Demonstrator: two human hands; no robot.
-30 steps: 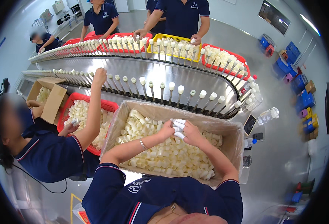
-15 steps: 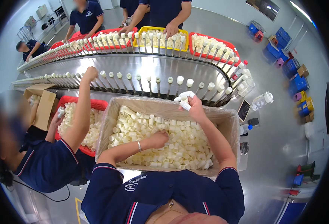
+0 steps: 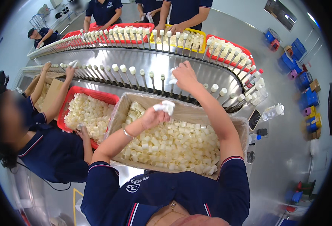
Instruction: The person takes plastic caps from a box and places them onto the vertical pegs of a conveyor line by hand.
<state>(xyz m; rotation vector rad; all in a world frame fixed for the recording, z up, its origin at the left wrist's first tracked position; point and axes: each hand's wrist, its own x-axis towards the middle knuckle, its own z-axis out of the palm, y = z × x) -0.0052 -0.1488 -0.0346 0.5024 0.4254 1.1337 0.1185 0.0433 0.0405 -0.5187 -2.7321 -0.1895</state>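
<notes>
**Left hand (image 3: 154,117) up off the heap, right hand (image 3: 185,77) shifted outward to the post row**

Nearest: short, hollow cream plastic tube pieces (image 3: 181,145), loose, axes every which way, in a brown cardboard carton lined with clear film (image 3: 200,115), its long side running left-right. The left hand is above these pieces and the nearer one to them, fingers curled narrow. Just past the carton's far wall: a left-right row of slim grey metal posts (image 3: 163,86), long axes upright, many wearing round white caps (image 3: 123,68). The right hand is nearer here, over the row, ahead and slightly right of the left hand, fingers drawn together. White shows at both hands' fingertips; too blurred to tell held pieces from finger coverings. Beyond: shiny steel table top (image 3: 154,62), then a yellow plastic basket (image 3: 203,42) behind the far posts.
</notes>
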